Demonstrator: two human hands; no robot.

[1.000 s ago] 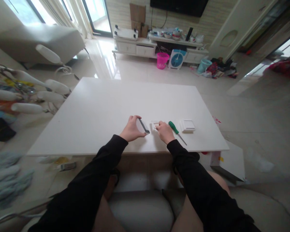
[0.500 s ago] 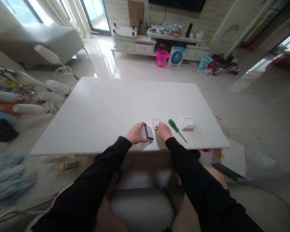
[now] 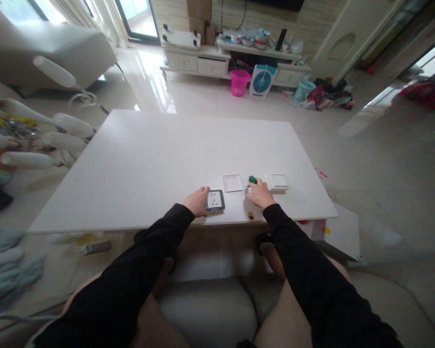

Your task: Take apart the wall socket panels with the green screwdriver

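My left hand (image 3: 196, 201) grips the left side of a wall socket (image 3: 215, 200) with a dark grey rim and a white slotted face, lying face up near the table's front edge. My right hand (image 3: 261, 195) is closed over a screwdriver (image 3: 253, 179); its green handle end shows beyond the fingers, while the shaft is hidden under the hand and sleeve. A small white patch beside the right fingertips is too small to make out. Between the hands lies a thin white square frame (image 3: 233, 183). Right of the right hand sits a white square switch or socket plate (image 3: 278, 181).
A small yellow and black piece (image 3: 251, 216) lies by the front edge of the white table (image 3: 166, 159). White lamp arms (image 3: 54, 72) stand off the table's left side. Across the floor are a pink basket (image 3: 239, 83) and a blue fan (image 3: 263, 79).
My right hand has left the white frame and moved right onto the screwdriver. My left hand has lowered the tilted socket flat, face up. The small yellow and black piece has come into view.
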